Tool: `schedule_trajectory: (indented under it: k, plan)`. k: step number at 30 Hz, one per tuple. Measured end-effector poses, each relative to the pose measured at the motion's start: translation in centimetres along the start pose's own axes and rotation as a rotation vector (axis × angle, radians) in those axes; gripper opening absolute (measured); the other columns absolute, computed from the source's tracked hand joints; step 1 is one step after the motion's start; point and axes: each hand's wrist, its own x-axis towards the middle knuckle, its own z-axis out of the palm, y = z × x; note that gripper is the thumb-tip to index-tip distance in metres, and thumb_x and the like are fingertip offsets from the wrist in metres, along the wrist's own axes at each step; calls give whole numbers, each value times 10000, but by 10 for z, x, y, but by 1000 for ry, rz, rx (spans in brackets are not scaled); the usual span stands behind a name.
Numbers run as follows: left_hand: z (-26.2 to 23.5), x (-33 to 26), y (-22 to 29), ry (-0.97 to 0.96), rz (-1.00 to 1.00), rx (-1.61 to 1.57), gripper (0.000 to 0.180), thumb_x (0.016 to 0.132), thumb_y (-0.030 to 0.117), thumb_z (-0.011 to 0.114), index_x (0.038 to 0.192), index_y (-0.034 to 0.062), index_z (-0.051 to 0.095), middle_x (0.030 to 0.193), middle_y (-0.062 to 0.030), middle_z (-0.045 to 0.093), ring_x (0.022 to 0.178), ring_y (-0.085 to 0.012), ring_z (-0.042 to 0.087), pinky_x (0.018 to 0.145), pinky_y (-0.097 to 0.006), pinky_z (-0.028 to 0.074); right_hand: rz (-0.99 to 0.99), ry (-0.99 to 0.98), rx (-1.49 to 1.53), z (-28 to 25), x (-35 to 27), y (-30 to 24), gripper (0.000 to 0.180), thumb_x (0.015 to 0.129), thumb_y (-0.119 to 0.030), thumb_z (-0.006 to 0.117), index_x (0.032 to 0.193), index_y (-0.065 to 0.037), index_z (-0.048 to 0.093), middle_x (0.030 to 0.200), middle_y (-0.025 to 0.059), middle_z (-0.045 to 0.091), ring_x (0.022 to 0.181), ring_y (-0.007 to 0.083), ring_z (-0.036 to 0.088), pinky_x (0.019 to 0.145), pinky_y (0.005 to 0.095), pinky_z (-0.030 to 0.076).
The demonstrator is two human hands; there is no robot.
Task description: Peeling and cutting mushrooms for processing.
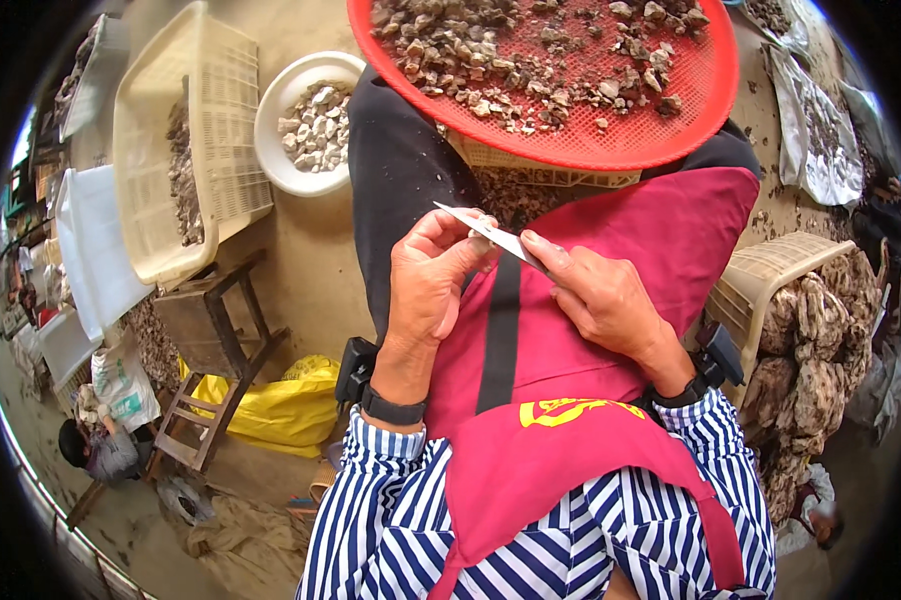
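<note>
My right hand (pixel 598 300) is closed round the handle end of a knife (pixel 485 229), its pale pointed blade slanting up to the left. Fingers of my left hand (pixel 425 275) pinch together at the blade; whatever they hold is small and mostly hidden behind the blade and fingertips. Both hands are above my lap, over a dark red apron (pixel 610 225). Just beyond them is a round red mesh tray (pixel 570 150), strewn with rough, dark-skinned chunks (pixel 450 50) showing pale patches. Left of my knee, a white basin (pixel 275 150) contains pale, cleaner-looking chunks (pixel 320 130).
At the left stands a tall cream plastic crate (pixel 160 262) with dark pieces inside, near a wooden chair (pixel 202 325) and a yellow bag (pixel 290 410). On the right, another crate (pixel 770 265) adjoins large brown lumps (pixel 805 350). People (pixel 110 455) are farther off.
</note>
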Motion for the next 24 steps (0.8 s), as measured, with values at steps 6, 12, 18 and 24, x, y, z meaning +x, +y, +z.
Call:
schedule_trajectory:
  k: [6, 12, 18, 24]
  plan:
    - [-3, -1, -2, -2, 42, 45, 220, 792, -30, 634, 1007, -21, 586, 1010, -135, 628, 782, -145, 599, 687, -248, 498, -2, -56, 136, -4, 5, -2, 600, 772, -90, 579, 1341, -153, 401, 732, 134, 520, 670, 314, 549, 577, 418, 429]
    - [-1, -1, -2, -25, 49, 75, 204, 791, -32, 635, 991, -23, 598, 1008, -129, 630, 793, -147, 605, 709, -255, 504, 3, -49, 265, -2, 0, 1, 628, 771, -55, 564, 1364, -110, 366, 848, 168, 582, 748, 329, 574, 679, 408, 455]
    - [-5, 0, -3, -11, 25, 24, 206, 796, -53, 620, 998, -42, 577, 1018, -140, 624, 864, -164, 618, 767, -264, 511, -49, 77, 311, 8, 5, 7, 630, 762, -31, 556, 1362, -90, 371, 1006, 190, 596, 844, 333, 585, 760, 397, 459]
    - [-8, 1, -2, -76, 49, -185, 216, 821, -15, 603, 1035, -2, 575, 1095, -193, 600, 959, -236, 607, 819, -319, 513, -7, -27, 290, 2, 1, 5, 626, 757, -41, 563, 1355, -94, 385, 891, 169, 590, 788, 319, 576, 707, 390, 463]
